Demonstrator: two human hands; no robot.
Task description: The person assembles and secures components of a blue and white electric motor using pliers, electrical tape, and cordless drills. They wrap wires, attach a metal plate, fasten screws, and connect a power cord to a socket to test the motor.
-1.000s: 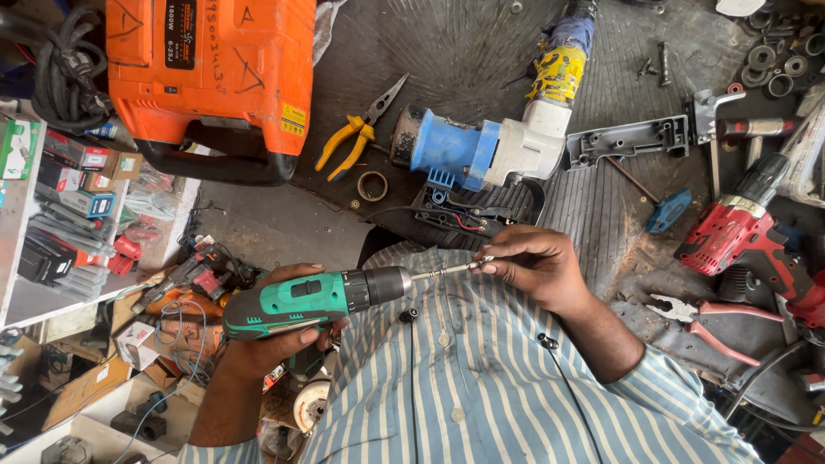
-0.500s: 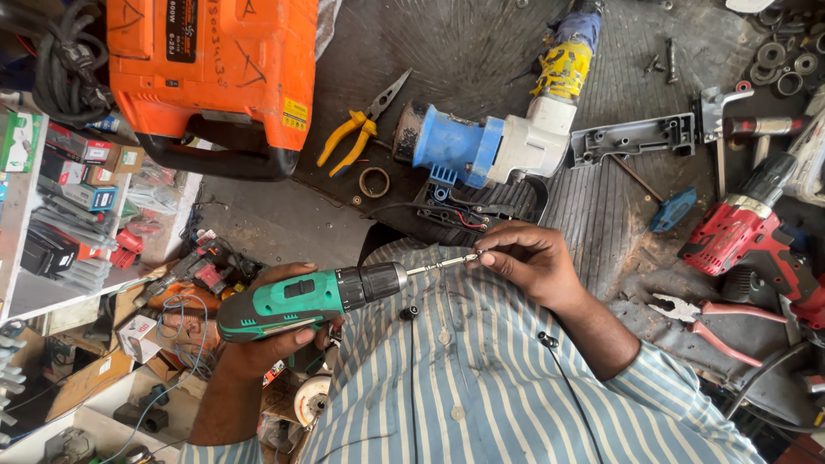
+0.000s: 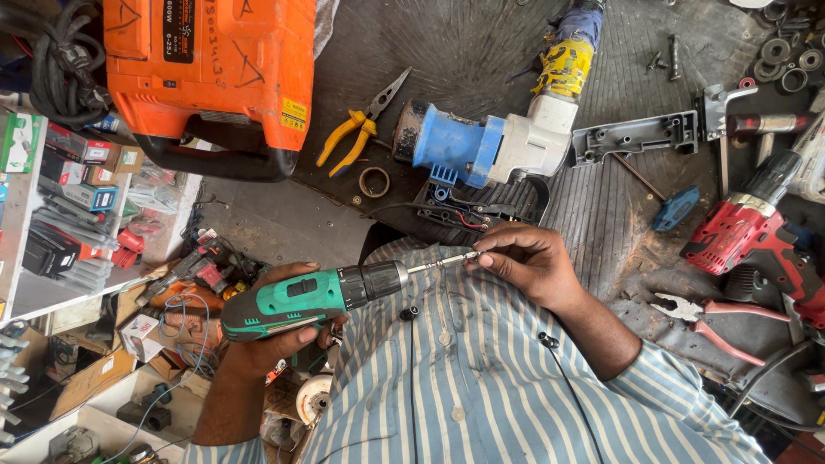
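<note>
My left hand grips the handle of a green and black cordless drill, held level across my striped shirt with the chuck pointing right. A thin silver bit sticks out of the chuck. My right hand pinches the tip of that bit between thumb and fingers, just in front of the workbench edge. Whether a screw sits on the tip is hidden by the fingers.
On the dark bench lie a blue and white power tool with its wiring exposed, yellow-handled pliers, a metal ring, a grey housing cover, a red drill and red-handled pliers. A large orange machine stands at the back left.
Both hands and the drill stay almost where they were. My right fingers have shifted only slightly on the bit tip.
</note>
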